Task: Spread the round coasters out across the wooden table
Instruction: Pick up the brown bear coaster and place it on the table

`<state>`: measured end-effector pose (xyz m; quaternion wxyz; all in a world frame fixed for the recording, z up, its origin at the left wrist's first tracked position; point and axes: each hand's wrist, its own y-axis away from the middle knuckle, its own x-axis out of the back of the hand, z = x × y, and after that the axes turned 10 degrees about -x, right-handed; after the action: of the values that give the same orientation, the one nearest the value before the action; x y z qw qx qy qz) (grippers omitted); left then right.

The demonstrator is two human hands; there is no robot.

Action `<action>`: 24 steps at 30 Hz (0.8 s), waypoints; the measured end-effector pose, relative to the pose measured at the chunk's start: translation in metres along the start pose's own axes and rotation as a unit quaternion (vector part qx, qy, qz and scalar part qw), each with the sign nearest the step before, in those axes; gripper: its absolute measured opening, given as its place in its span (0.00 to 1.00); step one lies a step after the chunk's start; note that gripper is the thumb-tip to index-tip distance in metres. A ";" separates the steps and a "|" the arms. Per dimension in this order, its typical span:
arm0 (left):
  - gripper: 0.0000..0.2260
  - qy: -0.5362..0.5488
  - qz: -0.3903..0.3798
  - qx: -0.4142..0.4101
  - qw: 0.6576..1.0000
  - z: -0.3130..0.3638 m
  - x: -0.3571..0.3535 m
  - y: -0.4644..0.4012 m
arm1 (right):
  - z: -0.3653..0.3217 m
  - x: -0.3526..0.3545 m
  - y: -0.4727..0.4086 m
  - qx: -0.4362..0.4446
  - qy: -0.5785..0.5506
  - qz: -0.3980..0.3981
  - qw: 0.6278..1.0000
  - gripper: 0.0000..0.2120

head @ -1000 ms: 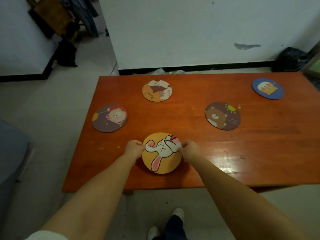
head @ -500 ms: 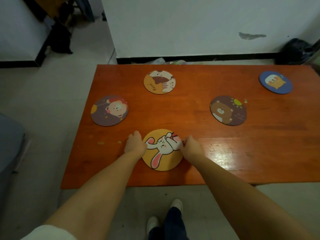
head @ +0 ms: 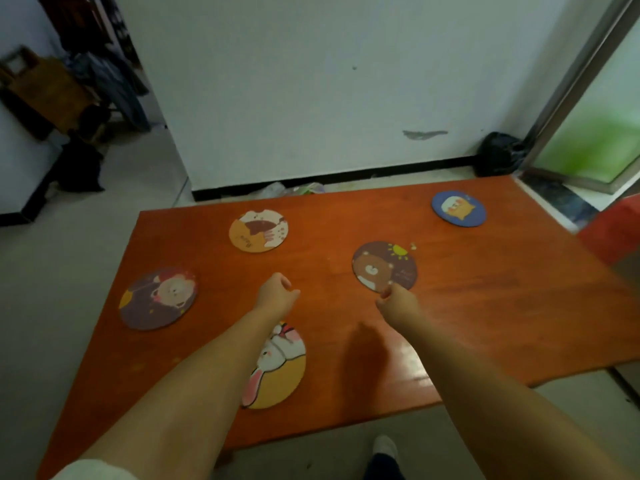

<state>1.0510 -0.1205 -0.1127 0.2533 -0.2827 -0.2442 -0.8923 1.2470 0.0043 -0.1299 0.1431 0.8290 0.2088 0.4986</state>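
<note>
Flanking both empty hands, coasters dot the table.

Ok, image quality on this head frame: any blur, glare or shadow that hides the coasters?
Head view: motion blur softens everything, most on the lion coaster; the right hand casts a dark shadow on the wooden table, beside a glare patch near the front edge; neither covers a coaster. The left forearm hides part of the rabbit coaster. Wide-angle distortion tilts the door frame on the right.
</note>
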 end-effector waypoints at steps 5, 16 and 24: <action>0.08 0.008 0.003 0.020 1.000 0.048 -0.055 -0.044 | 0.028 0.049 -0.066 0.008 0.018 0.003 1.000 0.12; 0.12 -0.001 0.025 0.118 0.993 0.090 -0.141 -0.113 | 0.042 0.088 -0.184 0.007 0.038 -0.051 0.998 0.13; 0.13 -0.031 0.039 0.163 0.985 0.089 -0.151 -0.133 | 0.026 0.067 -0.207 0.006 0.038 -0.069 0.997 0.14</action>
<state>1.1140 0.0789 -0.1826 0.3228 -0.2744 -0.3834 -0.8207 1.2564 0.2166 -0.1824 0.1637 0.7939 0.2739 0.5176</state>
